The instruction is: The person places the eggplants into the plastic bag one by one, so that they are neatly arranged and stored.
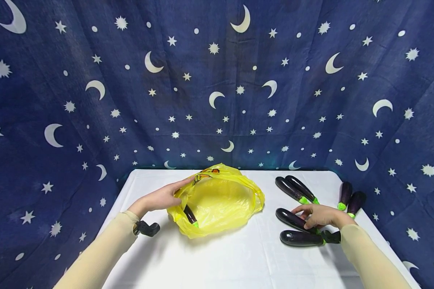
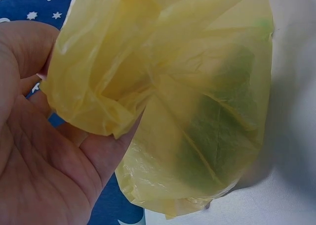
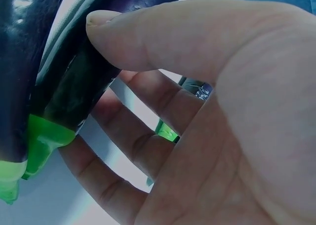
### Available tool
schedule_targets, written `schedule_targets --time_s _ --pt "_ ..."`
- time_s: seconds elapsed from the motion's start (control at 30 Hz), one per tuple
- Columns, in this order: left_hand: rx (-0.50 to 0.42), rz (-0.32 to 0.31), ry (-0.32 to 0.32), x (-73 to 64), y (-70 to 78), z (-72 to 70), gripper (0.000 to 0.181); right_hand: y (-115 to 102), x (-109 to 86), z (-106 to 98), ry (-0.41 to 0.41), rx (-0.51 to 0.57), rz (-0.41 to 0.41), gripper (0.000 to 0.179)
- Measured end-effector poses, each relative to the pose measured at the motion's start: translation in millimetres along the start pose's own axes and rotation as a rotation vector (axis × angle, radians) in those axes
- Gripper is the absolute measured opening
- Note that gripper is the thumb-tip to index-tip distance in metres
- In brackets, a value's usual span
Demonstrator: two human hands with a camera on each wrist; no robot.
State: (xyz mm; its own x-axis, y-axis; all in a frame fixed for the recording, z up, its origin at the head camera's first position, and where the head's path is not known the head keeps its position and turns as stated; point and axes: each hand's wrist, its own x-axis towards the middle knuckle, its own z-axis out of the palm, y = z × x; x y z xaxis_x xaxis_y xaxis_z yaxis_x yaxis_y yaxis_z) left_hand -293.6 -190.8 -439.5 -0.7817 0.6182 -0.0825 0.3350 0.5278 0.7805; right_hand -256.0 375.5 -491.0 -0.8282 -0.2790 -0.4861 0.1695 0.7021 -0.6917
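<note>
And there the left grip [image 1: 163, 196] pinched the yellow bag [image 1: 220, 206], seemingly to keep it gaping, while the right grip [image 1: 322, 216] clasped an eggplant [image 1: 289, 218] on the right of the bench [image 1: 235, 263]

Looks like a makeshift recording booth, hung with a dark blue moon-and-star curtain [image 1: 195, 60] from nine o'clock over twelve to three. Furnished with a white-covered table [image 1: 217, 265] at six o'clock, and marked as a filming spot by black wrist cameras [image 1: 148, 228] at about seven and four. Impossible to tell whether home, lab or office beyond the curtain.
</note>
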Motion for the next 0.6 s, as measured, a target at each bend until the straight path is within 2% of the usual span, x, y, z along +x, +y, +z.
schedule_targets --time_s 0.37,0.6 --pt "0.011 -0.023 -0.009 0.3 1.0 -0.9 0.090 -1.3 -0.1 -0.8 -0.003 -0.005 0.011 0.061" --pt "0.001 -0.038 0.001 0.8 1.5 -0.5 0.091 1.1 -1.4 -1.1 -0.030 0.007 -0.053 0.062"
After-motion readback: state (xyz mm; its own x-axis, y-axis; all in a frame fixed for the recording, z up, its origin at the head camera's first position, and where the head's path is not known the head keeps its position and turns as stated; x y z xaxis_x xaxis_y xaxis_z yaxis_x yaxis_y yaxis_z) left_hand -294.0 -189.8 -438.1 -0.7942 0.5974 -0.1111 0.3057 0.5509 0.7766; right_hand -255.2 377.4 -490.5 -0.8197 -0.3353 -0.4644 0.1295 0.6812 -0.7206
